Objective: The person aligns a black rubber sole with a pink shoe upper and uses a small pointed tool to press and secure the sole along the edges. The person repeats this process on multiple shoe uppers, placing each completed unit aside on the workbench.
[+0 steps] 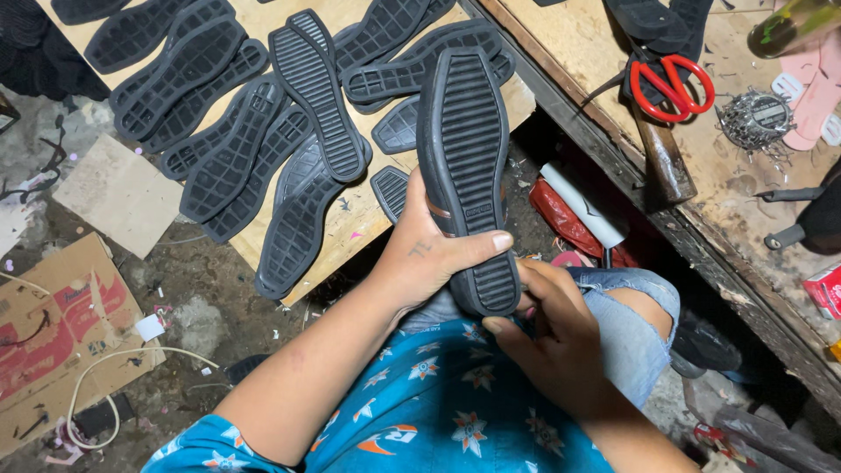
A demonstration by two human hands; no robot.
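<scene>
I hold a shoe (464, 166) upside down over my lap, its black ribbed sole facing up and its toe pointing away. My left hand (429, 258) wraps around the shoe's waist from the left, thumb lying across the sole near the heel. My right hand (552, 328) grips the heel end from below and the right, with the thumb under the heel. A brown strip of the upper shows at the shoe's left edge.
Several loose black rubber soles (307, 96) lie on a wooden board (350, 223) ahead and to the left. To the right, a workbench (604, 52) carries red-handled scissors (670, 83), a hammer (666, 162) and a heap of small nails (753, 118). Flattened cardboard (61, 333) lies on the floor at left.
</scene>
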